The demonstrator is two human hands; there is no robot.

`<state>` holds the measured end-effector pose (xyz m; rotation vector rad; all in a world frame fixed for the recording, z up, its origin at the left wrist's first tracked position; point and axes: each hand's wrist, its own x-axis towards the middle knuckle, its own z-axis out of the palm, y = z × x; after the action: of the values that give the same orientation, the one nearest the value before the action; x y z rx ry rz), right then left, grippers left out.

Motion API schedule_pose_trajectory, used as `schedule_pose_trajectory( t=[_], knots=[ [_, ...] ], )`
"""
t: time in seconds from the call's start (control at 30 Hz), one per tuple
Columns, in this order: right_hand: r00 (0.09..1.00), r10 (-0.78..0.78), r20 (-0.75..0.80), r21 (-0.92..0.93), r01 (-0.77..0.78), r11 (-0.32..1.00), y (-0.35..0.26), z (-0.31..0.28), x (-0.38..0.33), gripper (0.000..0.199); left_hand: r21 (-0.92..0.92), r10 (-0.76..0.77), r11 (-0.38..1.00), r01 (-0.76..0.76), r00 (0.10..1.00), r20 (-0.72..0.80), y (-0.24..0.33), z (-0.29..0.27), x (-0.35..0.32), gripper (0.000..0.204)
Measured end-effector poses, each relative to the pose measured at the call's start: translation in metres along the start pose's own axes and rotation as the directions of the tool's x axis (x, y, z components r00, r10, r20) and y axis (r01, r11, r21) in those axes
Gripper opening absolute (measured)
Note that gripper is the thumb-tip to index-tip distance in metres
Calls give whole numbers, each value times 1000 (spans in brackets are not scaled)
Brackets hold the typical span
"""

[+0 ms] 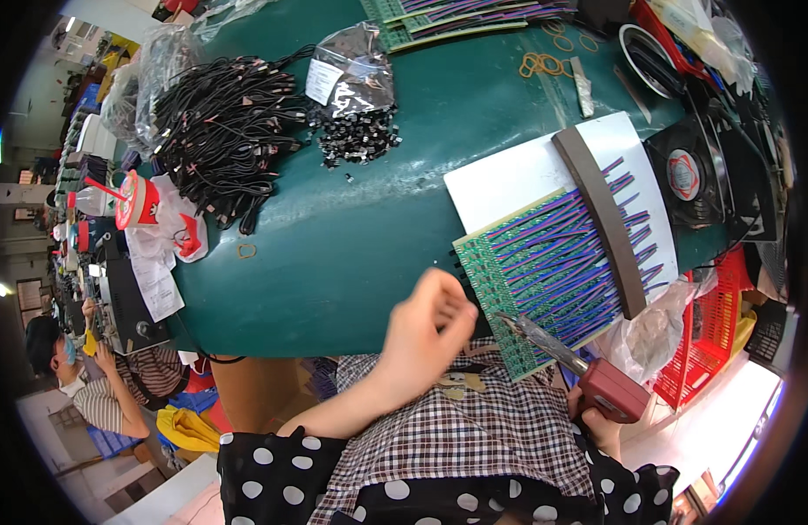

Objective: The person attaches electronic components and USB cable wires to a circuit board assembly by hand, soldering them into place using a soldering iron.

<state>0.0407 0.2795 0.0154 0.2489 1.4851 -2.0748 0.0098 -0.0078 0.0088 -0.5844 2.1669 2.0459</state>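
Observation:
My right hand is wrapped round the handle of a maroon soldering gun. Its metal tip reaches over the near corner of a green circuit board panel. Rows of blue, red and dark wires run from the panel to the right, under a brown bar laid across them. A white sheet lies beneath. Just left of the panel's edge is my left hand, fingers curled together and slightly blurred; whatever they may pinch is too small to make out. Small black parts show along the panel's left edge.
Black cables lie heaped at the far left, beside a bag and loose small black connectors. A drink cup stands at the left edge. Right: a fan and red basket. A co-worker sits left.

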Motion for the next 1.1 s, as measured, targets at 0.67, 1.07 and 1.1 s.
schedule_pose_trajectory(
  t=[0.67, 1.07, 1.1],
  knots=[
    [975, -155, 162, -177, 183, 967, 28, -41, -8, 55, 775, 371, 630, 41, 862, -347, 1, -104, 105, 12],
    [999, -21, 24, -15, 22, 1000, 0, -3, 1, 45, 644, 357, 750, -152, 913, -200, -3, -107, 70, 22],
    [999, -38, 20, 39, 37, 999, 8, -12, -5, 50, 553, 310, 820, -150, 928, -207, -6, -105, 67, 20]
  ],
)
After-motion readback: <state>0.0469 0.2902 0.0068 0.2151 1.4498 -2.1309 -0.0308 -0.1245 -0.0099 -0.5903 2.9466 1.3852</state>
